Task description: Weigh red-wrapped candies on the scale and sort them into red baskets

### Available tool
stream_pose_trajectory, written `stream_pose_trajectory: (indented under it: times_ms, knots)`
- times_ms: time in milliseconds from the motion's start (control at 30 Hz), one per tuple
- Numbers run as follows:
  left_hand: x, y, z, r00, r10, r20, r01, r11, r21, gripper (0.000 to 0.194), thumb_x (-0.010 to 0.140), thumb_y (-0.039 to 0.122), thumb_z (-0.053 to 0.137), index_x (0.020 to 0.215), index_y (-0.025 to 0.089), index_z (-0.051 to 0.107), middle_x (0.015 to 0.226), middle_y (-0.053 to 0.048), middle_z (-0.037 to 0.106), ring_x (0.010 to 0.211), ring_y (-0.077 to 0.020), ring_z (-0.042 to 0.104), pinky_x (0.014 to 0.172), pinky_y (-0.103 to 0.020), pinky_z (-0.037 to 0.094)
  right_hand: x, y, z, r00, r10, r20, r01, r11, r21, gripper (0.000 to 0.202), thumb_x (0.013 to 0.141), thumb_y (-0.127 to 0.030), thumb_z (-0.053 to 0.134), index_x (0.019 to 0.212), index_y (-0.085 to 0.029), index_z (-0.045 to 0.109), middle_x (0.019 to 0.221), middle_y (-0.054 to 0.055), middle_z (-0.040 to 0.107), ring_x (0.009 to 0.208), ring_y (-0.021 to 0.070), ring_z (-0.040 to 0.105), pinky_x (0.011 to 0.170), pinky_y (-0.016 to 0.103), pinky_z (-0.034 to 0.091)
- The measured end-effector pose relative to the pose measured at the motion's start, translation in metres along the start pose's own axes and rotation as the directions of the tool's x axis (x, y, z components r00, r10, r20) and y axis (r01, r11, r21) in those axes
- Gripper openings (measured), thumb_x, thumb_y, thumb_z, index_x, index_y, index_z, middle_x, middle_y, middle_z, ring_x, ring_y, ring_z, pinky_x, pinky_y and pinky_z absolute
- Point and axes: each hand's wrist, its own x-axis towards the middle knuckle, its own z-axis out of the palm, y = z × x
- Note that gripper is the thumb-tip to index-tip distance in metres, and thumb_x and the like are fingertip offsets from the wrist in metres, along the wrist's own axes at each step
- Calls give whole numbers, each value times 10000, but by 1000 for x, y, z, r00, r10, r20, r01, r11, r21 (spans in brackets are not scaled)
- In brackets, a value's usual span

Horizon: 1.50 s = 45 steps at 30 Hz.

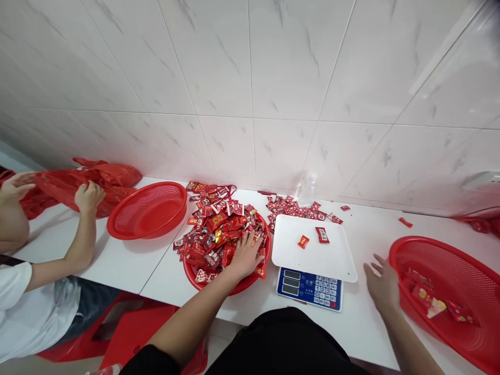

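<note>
My left hand [247, 256] lies palm down on the heap of wrapped candies [213, 245], fingers spread; whether it has hold of any, I can't tell. The heap rises above the rim of a round red basket [236, 289]. Most wrappers are shiny and red, some bright, some dark maroon, with crimped ends, pale lettering or white patterns; one gleams gold near the middle. They lie jumbled at every angle, spilling over the left side onto the white table [172, 271]. My right hand [382, 284], loosely open and holding nothing, hangs between the scale's white tray [312, 260] and another red basket [433, 247].
</note>
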Motion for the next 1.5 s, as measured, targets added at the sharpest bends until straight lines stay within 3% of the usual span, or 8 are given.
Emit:
stream_pose_trajectory:
  times_ms: [100,167,367,467,633,933,1167,1500]
  knots:
    - [8,-2,-1,1000,-18,-9,18,997,80,532,805,362,550,1311,261,420,1482,-119,215,1339,-359,179,1028,-553,182,-25,-35,27,975,-61,215,44,995,84,530,748,-464,491,1196,-181,507,1154,135,559,986,258,589,727,353,523]
    - [13,0,-4,999,-34,-25,36,994,102,464,811,330,544,1264,267,468,1457,-116,272,1299,-351,264,1000,-538,238,-47,-61,42,898,-136,418,97,989,114,459,779,-441,467,1178,-218,513,1106,93,582,905,216,604,765,347,507]
    - [18,0,-20,997,-61,-38,62,998,21,366,831,76,371,1099,199,587,1312,-108,452,1159,-242,441,954,-380,344,-111,-113,83,436,-243,866,61,969,241,448,800,-402,489,1231,-284,464,1096,50,587,702,150,604,649,302,487]
    - [11,0,-29,998,-28,-60,22,996,-90,312,823,88,393,1015,188,617,1160,-91,539,1062,-209,491,927,-325,365,-127,-121,103,333,-265,905,30,962,271,584,795,-379,523,1340,-290,333,1058,54,595,689,141,612,694,317,474]
    - [-13,4,-39,991,-11,-137,-15,982,-190,286,822,120,412,1021,211,596,1066,-65,556,979,-194,515,879,-301,390,-133,-135,135,389,-210,897,-19,972,236,882,735,-413,613,1424,-204,103,843,29,637,694,190,630,711,350,475]
    - [-67,-3,-18,961,-274,-22,273,961,-42,399,825,340,512,1216,282,466,1204,-81,442,989,-231,536,719,-291,430,-122,-147,162,452,-83,888,-109,983,148,789,723,-344,629,1375,-252,195,745,22,643,551,206,612,537,348,498]
    - [-70,-12,-1,927,-362,-96,356,932,-71,571,827,353,510,1356,292,305,1368,-120,258,999,-242,552,718,-307,450,-131,-145,159,377,-45,925,-257,955,151,703,737,-390,612,1318,-237,247,572,-41,583,434,183,595,455,354,521]
    - [-61,-18,5,955,-261,-141,251,965,-81,420,853,181,373,1263,205,462,1256,-103,418,1011,-218,543,816,-313,445,-147,-147,156,353,-20,935,-489,848,202,553,671,-359,683,1082,-237,333,562,-96,580,486,121,606,551,280,547]
